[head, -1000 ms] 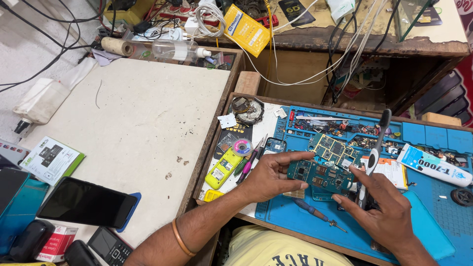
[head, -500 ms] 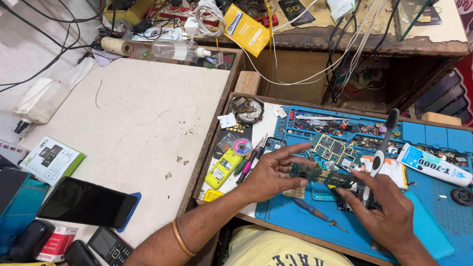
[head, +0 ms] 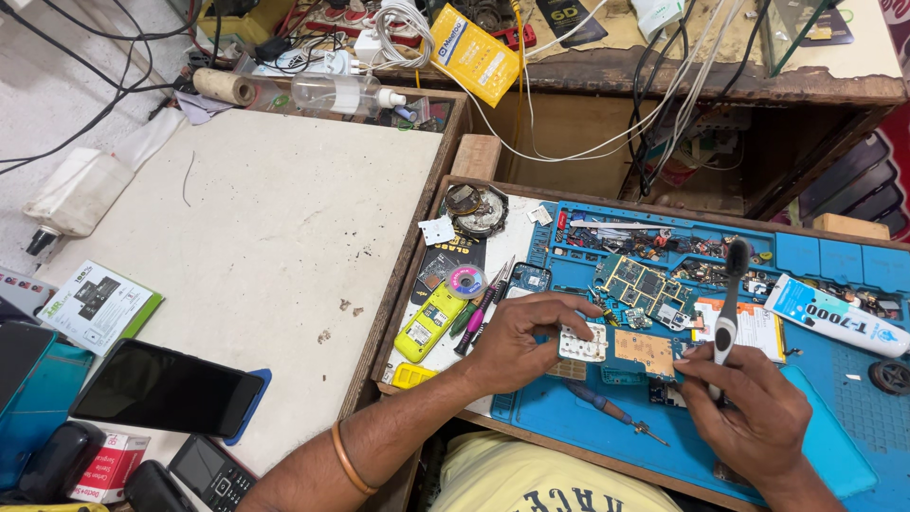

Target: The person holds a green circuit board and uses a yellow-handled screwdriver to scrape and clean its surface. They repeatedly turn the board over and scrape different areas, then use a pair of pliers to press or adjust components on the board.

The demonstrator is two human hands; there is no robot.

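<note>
Right hand grips a grey toothbrush upright, fingers closed round its handle. Left hand, fingers curled, pinches a circuit board, which lies on the blue mat between both hands. Small screwdriver just below it. Beyond: second green board, yellow phone shell, glue tube.

— What is at nine o'clock?
— A big pale table with small marks on it.
— And at twelve o'clock?
— A dark, worn wooden shelf. Wires hang down from it.
— At three o'clock?
— A wooden tray with a blue mat in it. The light is bright and even.
</note>
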